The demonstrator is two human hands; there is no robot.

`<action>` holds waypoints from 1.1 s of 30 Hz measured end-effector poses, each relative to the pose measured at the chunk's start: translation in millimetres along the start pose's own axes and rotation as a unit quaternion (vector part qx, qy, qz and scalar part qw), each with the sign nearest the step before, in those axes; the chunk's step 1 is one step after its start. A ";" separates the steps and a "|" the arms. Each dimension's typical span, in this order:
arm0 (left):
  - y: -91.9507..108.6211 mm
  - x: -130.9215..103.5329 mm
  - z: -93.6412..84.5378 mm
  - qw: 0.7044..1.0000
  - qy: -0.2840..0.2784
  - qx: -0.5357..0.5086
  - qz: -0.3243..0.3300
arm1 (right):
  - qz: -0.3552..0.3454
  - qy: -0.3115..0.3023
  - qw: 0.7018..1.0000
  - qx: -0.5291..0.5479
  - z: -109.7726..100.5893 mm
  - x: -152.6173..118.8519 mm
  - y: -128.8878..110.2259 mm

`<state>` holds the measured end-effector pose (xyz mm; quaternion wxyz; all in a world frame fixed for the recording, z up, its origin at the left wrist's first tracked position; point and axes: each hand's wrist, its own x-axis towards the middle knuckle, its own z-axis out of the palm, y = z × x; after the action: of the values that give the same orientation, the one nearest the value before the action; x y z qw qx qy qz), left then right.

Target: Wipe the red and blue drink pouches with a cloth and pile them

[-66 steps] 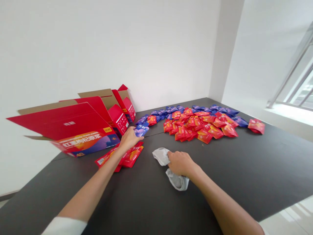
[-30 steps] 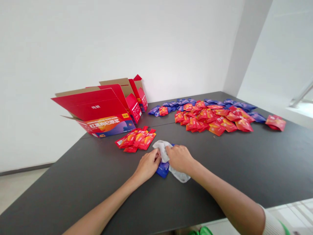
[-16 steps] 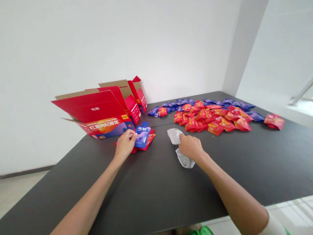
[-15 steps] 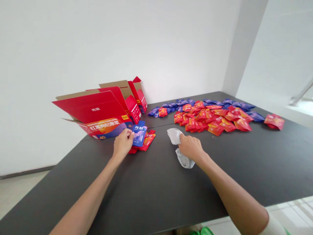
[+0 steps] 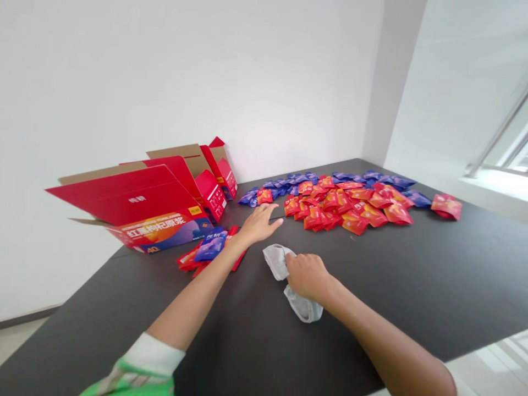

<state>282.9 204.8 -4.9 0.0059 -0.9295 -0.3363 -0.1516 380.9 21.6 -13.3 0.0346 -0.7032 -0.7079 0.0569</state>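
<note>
My left hand (image 5: 260, 224) is open and empty, fingers reaching toward the packets on the far side of the table. My right hand (image 5: 307, 276) is closed around a crumpled, thin white cloth (image 5: 304, 305), which sticks out on both sides of the fist. Under and beside my left forearm lies a small stack of red packets (image 5: 188, 258) with a blue packet (image 5: 210, 246) on top. Nearest to my left fingertips is a red packet (image 5: 264, 196) among blue ones.
Open red cartons (image 5: 157, 225) stand in a row at the left, flaps up. Many orange-red packets (image 5: 330, 203) are heaped at the back, with blue packets (image 5: 289, 180) behind. A single red packet (image 5: 446, 206) lies apart at the right on the dark table (image 5: 412, 275).
My left hand has let go of the blue packet on the stack and moved right and forward. The right hand still grips the white cloth. The view has shifted slightly.
</note>
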 end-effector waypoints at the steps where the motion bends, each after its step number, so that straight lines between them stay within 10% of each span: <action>1: 4.5 18.0 12.9 0.999 -0.047 -0.008 -0.009 | -0.003 -0.001 1.000 0.004 0.3 0.5 0.4; 8: 16.4 86.0 77.8 0.997 -0.051 0.017 -0.051 | 0.001 0.006 1.000 0.024 1.0 4.6 3.0; 17: 15.4 64.6 64.9 0.997 0.014 0.069 -0.010 | -0.008 0.005 0.999 0.039 -0.5 3.9 7.5; 22: 13.6 18.5 27.5 0.995 0.051 0.085 -0.001 | 0.016 -0.010 0.999 0.048 -10.1 4.2 20.2; 28: 24.9 -93.9 -6.4 0.990 0.060 0.072 0.104 | 0.178 0.058 0.980 0.070 -28.2 5.2 42.7; 33: 56.5 -158.9 -8.6 0.996 -0.021 -0.003 0.091 | 0.094 0.060 0.992 0.065 -18.2 5.3 28.7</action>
<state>200.3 61.0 -37.0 0.0098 -0.9594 -0.2495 -0.1316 411.7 27.6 0.9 0.1175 -0.7648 -0.6302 0.0636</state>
